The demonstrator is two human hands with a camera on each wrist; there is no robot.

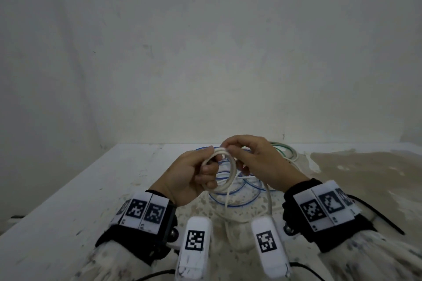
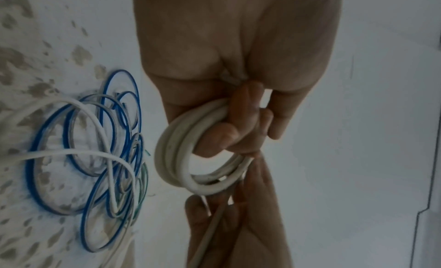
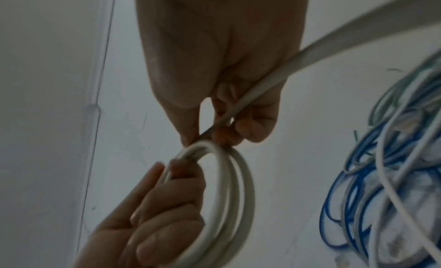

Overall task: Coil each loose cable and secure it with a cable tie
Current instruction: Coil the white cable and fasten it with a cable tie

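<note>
A: Hands first. Where are mine?

B: Both are raised above the white, paint-stained table top. My left hand has its fingers curled through a round coil of thick white cable, gripping its near side. In the left wrist view that coil shows about 3 turns lying together.

A: And the right?

B: My right hand pinches the top of the coil between thumb and fingertips, just where it meets the left thumb. In the right wrist view the loose run of the same cable passes under the right hand and into the coil, which the left hand holds from below.

A: Where does the slack go?

B: It hangs from the coil toward me, between the 2 white wrist cameras.

A: Other cables?

B: A loose tangle of thin blue cable loops lies on the table under my hands, seen spread wide in the left wrist view. A thin green cable coil sits farther back on the right, near the wall.

A: Any writing or brand?

B: None I can read. The black wrist bands and white cameras carry square black-and-white coded markers only. The wall behind is plain and scuffed.
</note>
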